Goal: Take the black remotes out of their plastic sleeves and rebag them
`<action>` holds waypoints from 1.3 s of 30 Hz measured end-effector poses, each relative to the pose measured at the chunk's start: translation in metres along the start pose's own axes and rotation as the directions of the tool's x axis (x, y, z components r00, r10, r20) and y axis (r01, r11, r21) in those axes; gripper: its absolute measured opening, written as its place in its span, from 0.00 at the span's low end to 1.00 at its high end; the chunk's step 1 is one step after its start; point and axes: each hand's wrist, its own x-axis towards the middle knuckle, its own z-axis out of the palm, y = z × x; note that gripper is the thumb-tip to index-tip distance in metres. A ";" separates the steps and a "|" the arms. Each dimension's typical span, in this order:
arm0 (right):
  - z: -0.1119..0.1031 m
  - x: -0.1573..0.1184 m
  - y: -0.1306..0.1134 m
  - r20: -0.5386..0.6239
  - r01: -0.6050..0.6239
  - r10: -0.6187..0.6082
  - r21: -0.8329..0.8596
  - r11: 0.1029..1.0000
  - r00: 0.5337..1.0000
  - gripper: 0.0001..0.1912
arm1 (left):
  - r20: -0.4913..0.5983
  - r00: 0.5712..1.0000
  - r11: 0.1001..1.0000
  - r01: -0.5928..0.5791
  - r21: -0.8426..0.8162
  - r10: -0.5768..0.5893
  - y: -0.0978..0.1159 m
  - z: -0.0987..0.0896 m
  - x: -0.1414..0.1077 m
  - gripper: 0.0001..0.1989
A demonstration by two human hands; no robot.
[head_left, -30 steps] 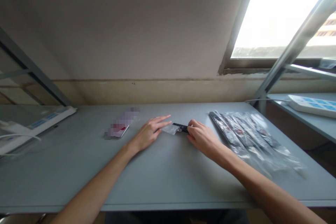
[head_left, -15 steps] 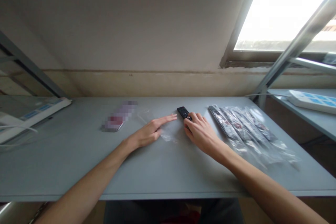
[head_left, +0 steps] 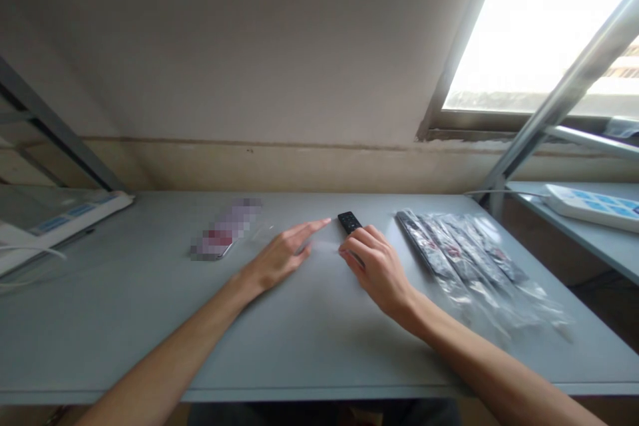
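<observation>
On the grey desk (head_left: 279, 346), between my hands & toward the wall (head_left: 299, 53) side, sits a black remote (head_left: 349, 220), slanted, far end w/ btns showing. R hand (head_left: 379, 269) is mostly closed, fingers & thumb curled round the near half of it; can't tell how tight. L hand (head_left: 282, 254) is open, palm down, fingers stretched out so the tips are just beside the remote, thumb apart; no hold on anything that I can see, tho what's under the palm is hidden. Bit of clear plastic (head_left: 263, 233) lies just past L hand, v. faint. Farther L is a flat purplish thing (head_left: 219, 237), too blurred to ID. R of my R hand, approx 4 clear bags (head_left: 462, 259) w/ dark stuff inside lie side by side. White power strips at both sides: one far L (head_left: 82, 215), other far R (head_left: 594, 203), nr the window (head_left: 519, 46).
</observation>
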 end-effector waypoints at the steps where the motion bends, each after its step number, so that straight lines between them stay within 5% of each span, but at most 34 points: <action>1: -0.001 0.000 0.001 -0.013 -0.015 0.015 -0.019 1.000 1.000 0.11 | -0.057 0.998 0.998 -0.008 0.064 0.011 -0.002 -0.002 0.001 0.25; 5: -0.003 0.001 0.003 -0.061 -0.023 0.019 -0.069 0.997 0.998 0.13 | -0.201 0.977 0.962 -0.006 0.272 0.063 -0.008 -0.012 0.003 0.12; 18: -0.004 0.001 -0.002 -0.151 -0.001 -0.007 -0.051 0.999 0.989 0.12 | -0.012 1.000 0.916 -0.007 0.401 0.012 -0.004 -0.004 0.002 0.09; 27: -0.007 0.000 -0.005 -0.153 0.037 -0.027 0.065 0.997 0.988 0.11 | 0.024 0.999 0.951 0.038 0.307 -0.048 -0.011 -0.002 -0.002 0.10; 34: -0.008 0.002 -0.005 -0.151 0.031 -0.014 0.107 0.994 0.988 0.10 | 0.012 1.000 0.984 -0.027 0.174 0.025 0.010 0.002 0.001 0.31; 39: -0.009 0.003 -0.006 -0.135 0.057 -0.046 0.084 0.995 0.990 0.12 | -0.001 0.995 0.991 -0.095 0.098 0.096 0.022 0.011 0.005 0.21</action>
